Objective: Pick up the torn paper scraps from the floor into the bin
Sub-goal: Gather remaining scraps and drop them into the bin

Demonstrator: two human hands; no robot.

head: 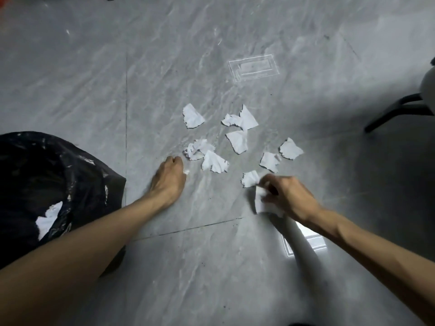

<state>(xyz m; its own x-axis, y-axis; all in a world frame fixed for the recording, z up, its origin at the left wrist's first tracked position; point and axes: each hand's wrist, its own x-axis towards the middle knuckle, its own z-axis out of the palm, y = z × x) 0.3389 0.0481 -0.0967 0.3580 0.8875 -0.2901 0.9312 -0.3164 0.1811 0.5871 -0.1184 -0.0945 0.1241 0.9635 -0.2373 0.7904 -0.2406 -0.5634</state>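
Note:
Several white torn paper scraps lie spread on the grey marble floor in the middle of the view. My right hand is closed on a white paper scrap and its fingertips touch another scrap on the floor. My left hand is curled low over the floor beside a crumpled scrap, with a small bit of white paper showing at its thumb. The bin, lined with a black bag, stands at the left with a scrap inside.
A chair's black legs and grey seat edge reach in at the right. Ceiling light reflections show on the glossy floor at the top middle and under my right wrist. Tile seams run vertically left of the scraps and across below my hands.

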